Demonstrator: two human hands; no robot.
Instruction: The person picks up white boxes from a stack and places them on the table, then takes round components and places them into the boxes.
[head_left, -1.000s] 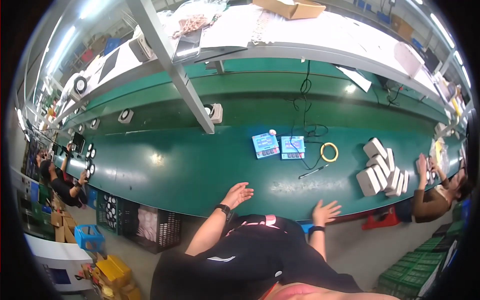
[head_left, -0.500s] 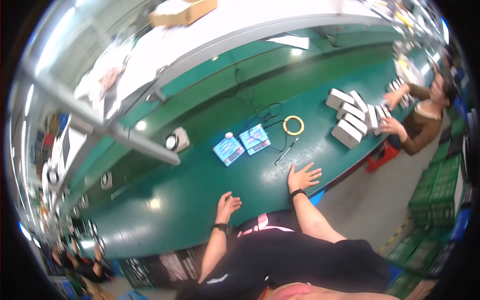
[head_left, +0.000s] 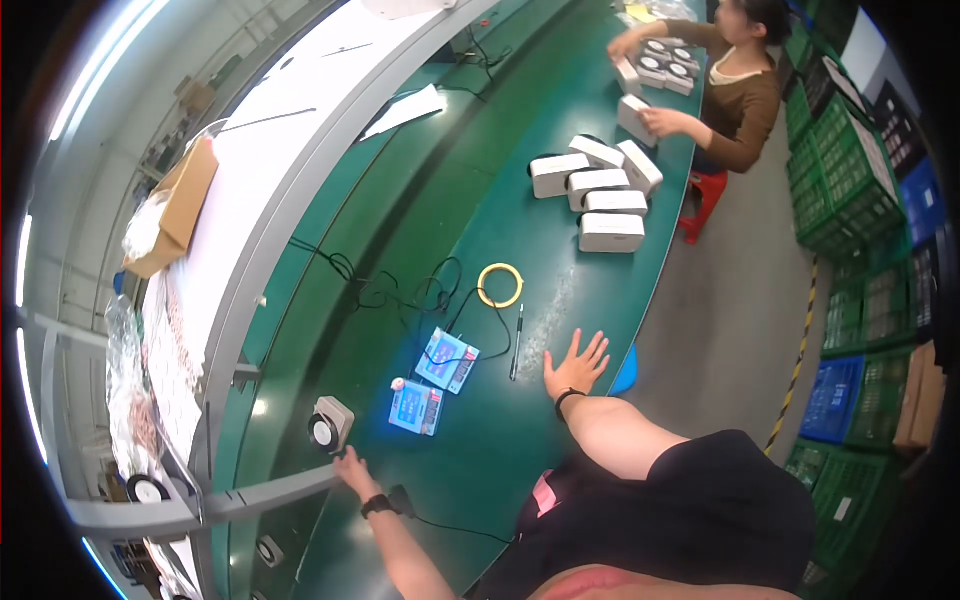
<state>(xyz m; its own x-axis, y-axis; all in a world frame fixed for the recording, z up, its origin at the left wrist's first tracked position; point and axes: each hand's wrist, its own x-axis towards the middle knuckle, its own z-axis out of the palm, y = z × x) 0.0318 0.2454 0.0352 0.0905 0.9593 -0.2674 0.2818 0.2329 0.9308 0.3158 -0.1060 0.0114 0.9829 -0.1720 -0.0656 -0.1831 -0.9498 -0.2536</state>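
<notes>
My right hand (head_left: 577,366) lies on the green table, palm down with fingers spread, holding nothing. Over at the left, my left hand (head_left: 354,474) reaches out, fingers extended, right by the lower edge of a white boxy device (head_left: 331,424) with a black round face. Whether the fingertips touch it is hard to make out. Between my hands sit two small blue-lit electronic units (head_left: 447,360) with screens, side by side. A pen (head_left: 517,342) rests beyond my right hand, near a yellow ring (head_left: 500,286), perhaps a roll of tape.
Several white boxy devices (head_left: 611,232) are clustered farther along the table. Beyond them a co-worker (head_left: 742,100) handles similar ones from a red stool (head_left: 704,205). Black cables (head_left: 400,292) trail behind the units. A grey metal frame bar (head_left: 262,497) crosses at left; green crates (head_left: 838,170) are stacked at right.
My view has swung to the right. My left hand has moved away from my body, outward to the left, up to the white device. My right hand stays spread on the table.
</notes>
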